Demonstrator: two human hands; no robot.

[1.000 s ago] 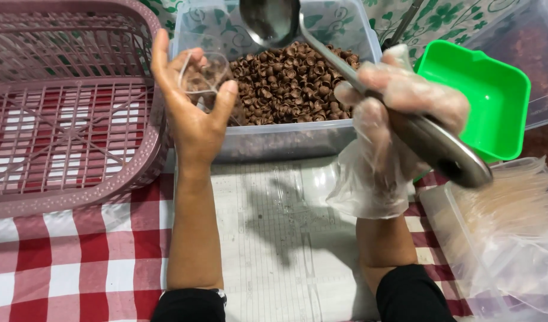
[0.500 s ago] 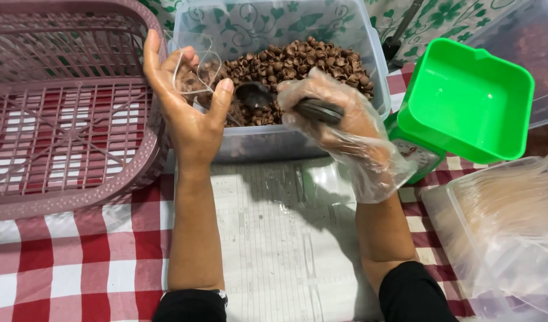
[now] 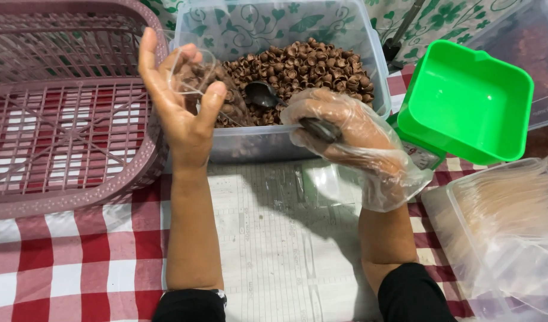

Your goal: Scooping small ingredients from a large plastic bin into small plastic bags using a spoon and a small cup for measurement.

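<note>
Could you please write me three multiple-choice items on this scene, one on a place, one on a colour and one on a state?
1. Where is the bowl of the spoon?
A. in the clear tub of brown pieces
B. in the green tray
C. in the pink basket

2. What colour is the tray by the right hand?
A. blue
B. green
C. yellow

3. What does the left hand hold?
A. nothing
B. a fork
C. a small clear cup

Answers: 1 A, its bowl lies among the brown pieces; 2 B, bright green all over; 3 C, fingers and thumb curl round the cup.
</note>
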